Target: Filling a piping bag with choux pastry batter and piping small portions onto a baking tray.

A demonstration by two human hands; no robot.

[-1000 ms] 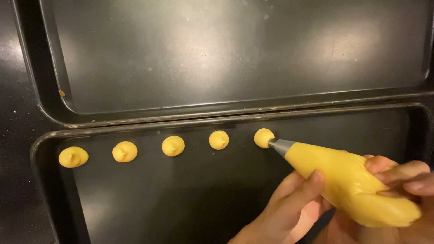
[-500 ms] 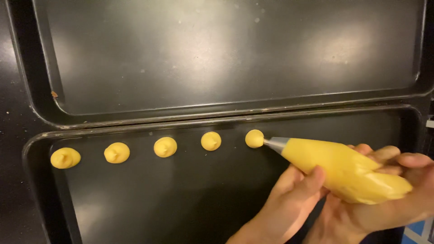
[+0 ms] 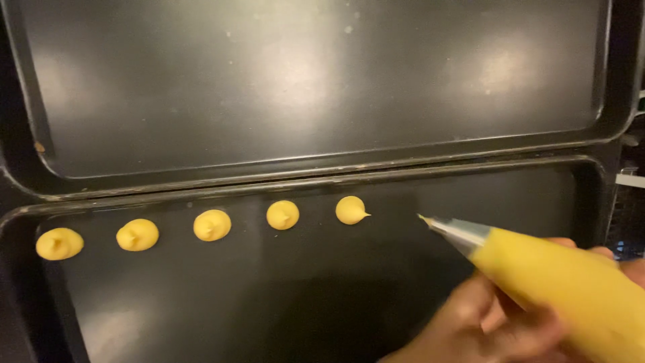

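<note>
Head view: near tray (image 3: 94,323), five yellow dollops (image 3: 212,225)
Left hand (image 3: 480,326): cradling piping bag (image 3: 571,289), five o'clock
Right hand (image 3: 621,259): grasping bag
Nozzle (image 3: 451,232): lifted, apart from dollops

We see our left hand (image 3: 480,323) cradling a yellow piping bag (image 3: 571,289) from below, its metal nozzle (image 3: 453,232) pointing toward ten o'clock and hanging clear of the near baking tray (image 3: 201,302). Five yellow dollops (image 3: 212,225) sit in a row along that tray's far edge, the last one (image 3: 351,210) just at nine o'clock from the nozzle tip. At twelve o'clock lies a second dark tray (image 3: 302,87). Our right hand (image 3: 615,259) is barely visible behind the bag.
</note>
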